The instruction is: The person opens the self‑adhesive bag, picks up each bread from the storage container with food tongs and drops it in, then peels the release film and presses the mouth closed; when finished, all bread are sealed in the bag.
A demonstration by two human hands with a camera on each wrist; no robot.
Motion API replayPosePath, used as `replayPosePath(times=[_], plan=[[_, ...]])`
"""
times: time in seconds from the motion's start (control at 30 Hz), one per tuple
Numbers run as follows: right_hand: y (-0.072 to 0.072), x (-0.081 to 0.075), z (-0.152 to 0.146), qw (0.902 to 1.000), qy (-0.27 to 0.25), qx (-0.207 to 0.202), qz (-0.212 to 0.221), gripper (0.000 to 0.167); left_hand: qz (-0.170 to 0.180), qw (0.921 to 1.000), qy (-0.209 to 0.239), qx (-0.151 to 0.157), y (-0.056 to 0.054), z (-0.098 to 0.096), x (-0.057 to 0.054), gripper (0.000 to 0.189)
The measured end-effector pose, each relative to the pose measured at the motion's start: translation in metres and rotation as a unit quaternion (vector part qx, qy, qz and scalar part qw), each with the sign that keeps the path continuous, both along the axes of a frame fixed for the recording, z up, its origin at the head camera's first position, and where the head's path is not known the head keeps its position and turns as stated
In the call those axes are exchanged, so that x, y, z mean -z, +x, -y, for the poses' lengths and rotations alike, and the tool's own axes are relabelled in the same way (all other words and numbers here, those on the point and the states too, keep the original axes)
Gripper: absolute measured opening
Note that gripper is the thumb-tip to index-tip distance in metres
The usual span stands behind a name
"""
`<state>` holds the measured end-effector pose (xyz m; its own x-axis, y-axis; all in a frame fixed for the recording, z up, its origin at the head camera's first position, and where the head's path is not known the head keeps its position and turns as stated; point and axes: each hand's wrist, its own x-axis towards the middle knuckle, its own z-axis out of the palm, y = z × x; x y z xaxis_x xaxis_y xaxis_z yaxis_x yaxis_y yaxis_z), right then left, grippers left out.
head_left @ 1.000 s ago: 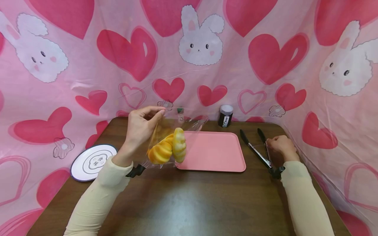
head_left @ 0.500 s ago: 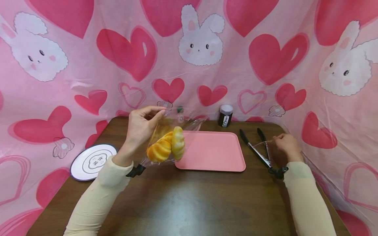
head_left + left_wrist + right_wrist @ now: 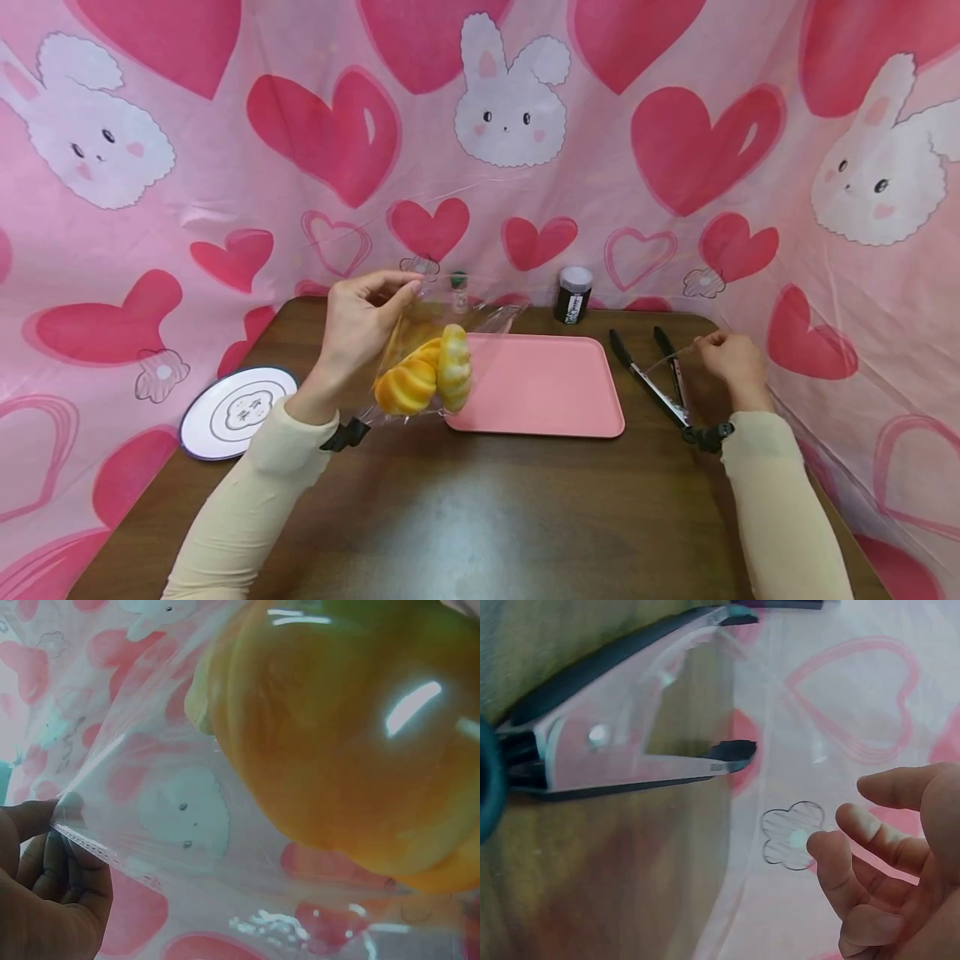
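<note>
My left hand (image 3: 358, 321) pinches the edge of a clear plastic bag (image 3: 495, 321) between thumb and fingers, left of the pink tray. Inside it are two ridged bread rolls, an orange-yellow one (image 3: 408, 379) and a paler one (image 3: 453, 368). In the left wrist view the orange-yellow roll (image 3: 337, 735) fills the upper right, and the bag's edge runs from my fingertips. My right hand (image 3: 731, 362) is raised beside the tongs (image 3: 660, 392). A thin clear strip (image 3: 671, 357) trails left from its fingertips. Thumb and fingers stand apart in the right wrist view, loosely bent.
The pink tray (image 3: 543, 387) lies mid-table, its left part behind the bag. Behind it stand a black jar with a pale lid (image 3: 573, 296) and a small green-capped bottle (image 3: 459, 292). A white plate (image 3: 236, 412) lies by my left forearm. Heart-patterned cloth (image 3: 600, 192) surrounds the table.
My right hand has moved slightly right and up from the tongs, and the clear strip now shows at its fingertips. My left hand with the bag has barely moved.
</note>
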<state>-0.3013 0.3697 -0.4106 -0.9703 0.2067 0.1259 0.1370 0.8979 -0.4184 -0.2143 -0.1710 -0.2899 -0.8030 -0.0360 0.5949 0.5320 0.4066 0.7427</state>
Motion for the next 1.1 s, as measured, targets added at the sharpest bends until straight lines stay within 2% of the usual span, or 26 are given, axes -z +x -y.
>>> replayPosePath(times=[0.17,0.3,0.43,0.6,0.87,1.1], plan=[[0.002,-0.006,0.003,0.9992,-0.008,0.004,-0.039,0.048,-0.002,1.0,0.001,0.003,-0.001,0.0,0.001,0.022],[0.004,-0.014,0.01,0.9987,-0.007,-0.012,-0.048,0.048,-0.001,1.0,0.002,0.005,-0.001,0.0,0.001,0.021],[0.006,-0.024,0.027,0.9963,-0.013,-0.045,-0.072,0.047,0.0,1.0,0.004,0.005,-0.001,-0.001,0.001,0.019],[0.009,-0.036,0.055,0.9882,-0.041,-0.101,-0.107,0.04,-0.003,1.0,0.003,0.004,-0.001,-0.003,0.0,0.019],[0.018,-0.053,0.109,0.9695,-0.123,-0.195,-0.082,0.029,-0.003,1.0,-0.004,0.005,0.001,-0.007,-0.001,0.022],[0.023,-0.053,0.147,0.9476,-0.189,-0.256,-0.029,0.029,-0.001,0.9999,0.003,0.013,0.001,-0.01,-0.001,0.023]])
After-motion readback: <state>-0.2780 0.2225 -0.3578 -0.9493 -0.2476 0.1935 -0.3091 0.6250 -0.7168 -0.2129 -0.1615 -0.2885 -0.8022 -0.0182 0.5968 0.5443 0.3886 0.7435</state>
